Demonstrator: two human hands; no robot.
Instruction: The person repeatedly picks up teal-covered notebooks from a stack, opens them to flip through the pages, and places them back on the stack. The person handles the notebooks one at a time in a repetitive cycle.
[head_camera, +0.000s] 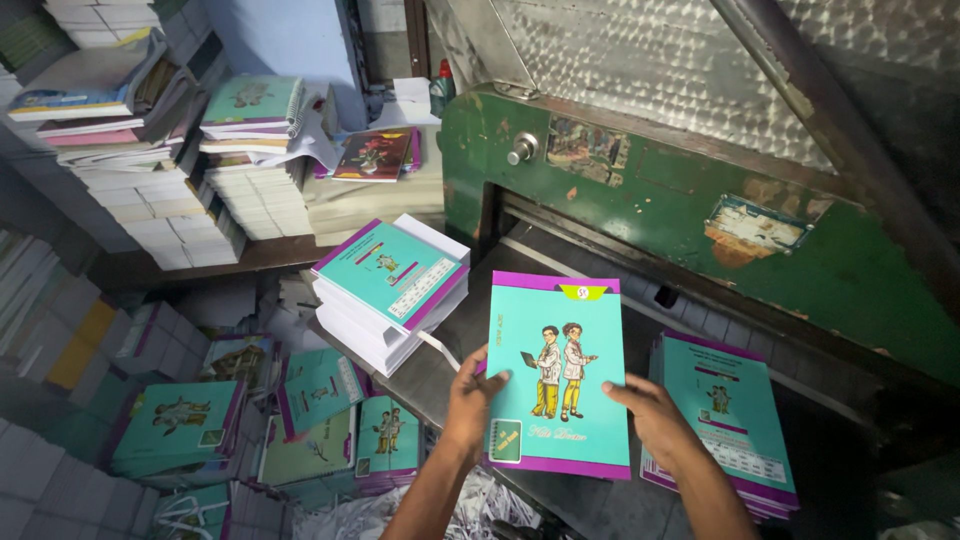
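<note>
I hold a teal book (556, 345) with purple edges and two cartoon figures on its cover, flat above the dark metal bed of a green cutting machine (640, 215). My left hand (472, 395) grips its lower left edge. My right hand (655, 412) grips its lower right edge. To the left, a stack of the same teal books (392, 285) lies tilted at the bed's corner. A second stack (725, 420) sits on the bed just right of my right hand.
Piles of teal books (190, 425) and paper trimmings (480, 505) cover the floor at lower left. Tall stacks of white paper and books (175, 190) stand on a shelf at the back left. A patterned metal guard (640, 60) slopes above the machine.
</note>
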